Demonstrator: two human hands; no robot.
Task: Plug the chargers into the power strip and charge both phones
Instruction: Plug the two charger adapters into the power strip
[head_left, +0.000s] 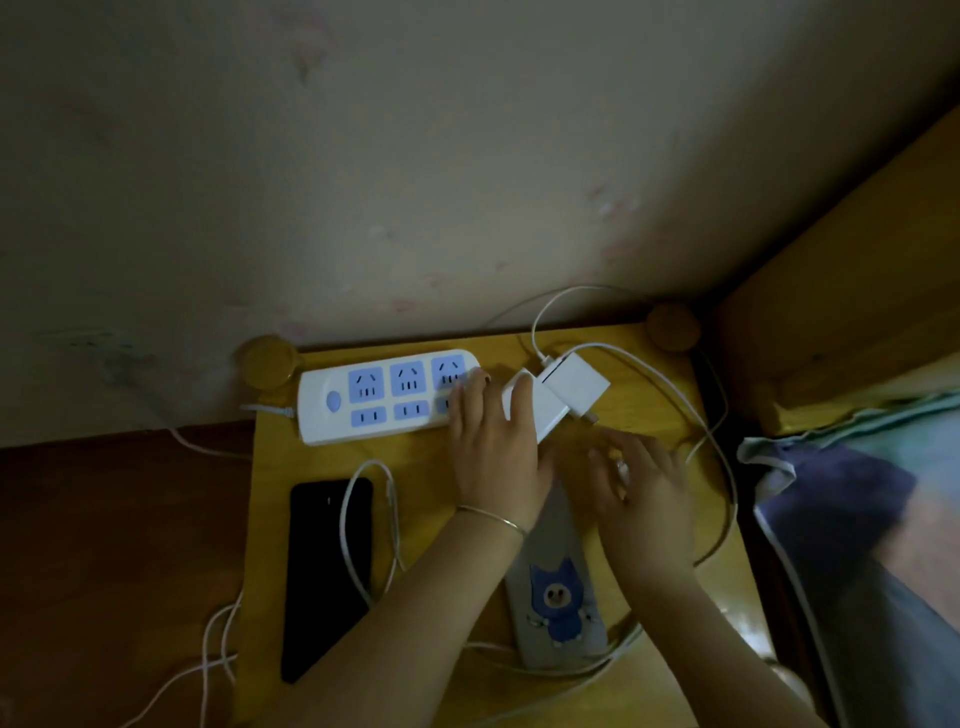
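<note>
A white power strip with blue sockets lies at the back of a yellow wooden stand. My left hand rests on the strip's right end and grips a white charger block. A second white charger lies against it to the right, with a cable running from it. My right hand, blurred, hovers just right of the left hand with fingers apart over the top of a grey phone with a blue cartoon case. A black phone lies at the left, a white cable looped across it.
White cables loop around the stand's right side and trail off its left front corner. A wall rises right behind the stand. A wooden bed frame and blue-grey bedding are on the right. Dark brown floor lies at the left.
</note>
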